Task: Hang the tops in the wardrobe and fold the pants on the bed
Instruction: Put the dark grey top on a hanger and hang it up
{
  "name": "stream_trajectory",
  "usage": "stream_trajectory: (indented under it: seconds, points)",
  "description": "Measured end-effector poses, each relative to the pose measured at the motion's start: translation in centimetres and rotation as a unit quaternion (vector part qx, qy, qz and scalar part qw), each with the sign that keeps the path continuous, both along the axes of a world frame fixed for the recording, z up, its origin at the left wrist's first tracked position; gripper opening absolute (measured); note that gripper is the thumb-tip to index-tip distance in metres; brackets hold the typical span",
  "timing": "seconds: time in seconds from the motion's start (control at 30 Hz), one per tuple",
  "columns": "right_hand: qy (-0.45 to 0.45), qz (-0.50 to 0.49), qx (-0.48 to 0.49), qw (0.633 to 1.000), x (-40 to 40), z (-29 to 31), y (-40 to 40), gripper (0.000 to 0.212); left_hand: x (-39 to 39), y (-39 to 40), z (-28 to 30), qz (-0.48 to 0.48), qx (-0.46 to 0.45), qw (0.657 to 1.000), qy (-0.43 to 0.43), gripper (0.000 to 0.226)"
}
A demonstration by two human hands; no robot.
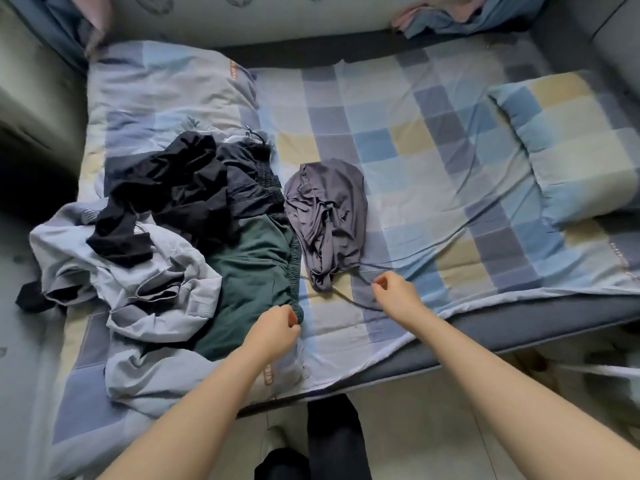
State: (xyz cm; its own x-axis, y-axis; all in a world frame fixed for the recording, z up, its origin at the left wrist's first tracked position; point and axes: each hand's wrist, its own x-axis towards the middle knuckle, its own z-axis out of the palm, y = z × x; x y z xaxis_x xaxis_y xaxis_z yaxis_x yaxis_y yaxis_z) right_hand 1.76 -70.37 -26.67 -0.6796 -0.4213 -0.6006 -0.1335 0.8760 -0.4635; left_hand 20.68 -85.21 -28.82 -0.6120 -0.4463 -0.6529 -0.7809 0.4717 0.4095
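Observation:
A heap of clothes lies on the left of the bed (398, 109): a black garment (166, 188), dark green pants (252, 271) with an elastic waistband, and a pale grey-blue garment (138, 282). A crumpled grey-purple garment (329, 216) lies apart, just right of the heap. My left hand (277, 327) hovers with curled fingers at the near corner of the green pants' waistband; whether it pinches the cloth is unclear. My right hand (394, 292) has loosely curled fingers just below the grey-purple garment and holds nothing I can see.
The checked blue, yellow and grey sheet covers the bed. A matching pillow (571, 147) lies at the right, a folded quilt (166, 84) at the back left. More bedding (467, 15) is bunched at the far wall. My legs stand on the floor by the near edge.

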Motion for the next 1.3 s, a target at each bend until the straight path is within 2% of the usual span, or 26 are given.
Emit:
stream_trajectory:
  seconds: [0.17, 0.2, 0.27, 0.33, 0.47, 0.6, 0.63, 0.73, 0.8, 0.87, 0.93, 1.03, 1.1, 1.2, 1.27, 1.3]
  points:
    - [-0.04, 0.001, 0.012, 0.999, -7.2, -9.2, -4.1, 0.021, -6.8, -2.0, -8.7, -0.027, -0.014, 0.998, -0.054, 0.02]
    - [-0.052, -0.001, 0.019, 0.998, -9.0, -13.0, -5.3, 0.028, -8.6, -2.4, -12.4, -0.027, -0.012, 0.997, -0.066, 0.027]
    - [-0.061, -0.01, 0.036, 0.997, -10.2, -15.4, -5.9, 0.043, -9.9, -2.6, -14.6, -0.044, -0.011, 0.996, -0.081, 0.037]
    - [-0.067, -0.018, 0.05, 0.996, -11.4, -18.6, -6.5, 0.048, -11.5, -2.6, -17.7, -0.063, -0.017, 0.994, -0.088, 0.041]
    - [-0.095, -0.082, 0.053, 0.991, -13.5, -25.3, -7.8, 0.044, -14.6, -3.1, -23.4, -0.056, -0.021, 0.997, -0.056, 0.042]
    - [-0.139, -0.142, 0.034, 0.98, -14.0, -29.9, -8.6, 0.025, -16.0, -3.4, -27.2, -0.029, -0.034, 0.999, 0.005, 0.063]
    - [-0.153, -0.16, 0.031, 0.975, -14.0, -30.9, -8.8, 0.028, -16.2, -3.6, -28.1, -0.036, -0.035, 0.999, 0.01, 0.063]
    - [-0.19, -0.212, 0.004, 0.959, -13.8, -33.0, -9.4, 0.045, -16.4, -3.9, -29.7, -0.079, -0.026, 0.996, -0.028, 0.057]
    - [-0.209, -0.212, -0.008, 0.955, -13.6, -34.0, -9.7, 0.031, -16.4, -4.0, -30.9, -0.084, -0.035, 0.995, -0.03, 0.053]
    - [-0.202, -0.199, -0.022, 0.959, -13.1, -34.3, -9.8, 0.011, -16.0, -3.9, -31.3, -0.007, -0.042, 0.999, 0.027, 0.044]
    - [-0.202, -0.208, -0.05, 0.956, -12.3, -34.0, -9.3, 0.006, -15.4, -3.8, -30.6, 0.137, -0.049, 0.986, 0.081, 0.028]
    - [-0.226, -0.285, -0.099, 0.926, -11.2, -31.8, -7.1, 0.008, -13.9, -4.1, -28.4, 0.313, -0.065, 0.941, 0.114, 0.001]
    - [-0.248, -0.38, -0.129, 0.882, -11.2, -29.8, -5.5, 0.016, -12.7, -4.4, -26.6, 0.371, -0.051, 0.92, 0.119, 0.01]
    - [-0.258, -0.511, -0.212, 0.792, -11.9, -25.4, -3.8, 0.018, -10.5, -5.0, -23.4, 0.4, -0.017, 0.908, 0.124, 0.024]
    - [-0.248, -0.558, -0.252, 0.751, -12.4, -22.1, -3.1, 0.018, -9.2, -5.5, -21.5, 0.384, -0.007, 0.916, 0.119, 0.007]
    - [-0.244, -0.567, -0.264, 0.741, -12.4, -20.6, -2.8, 0.018, -8.6, -5.6, -20.4, 0.378, 0.0, 0.918, 0.12, 0.014]
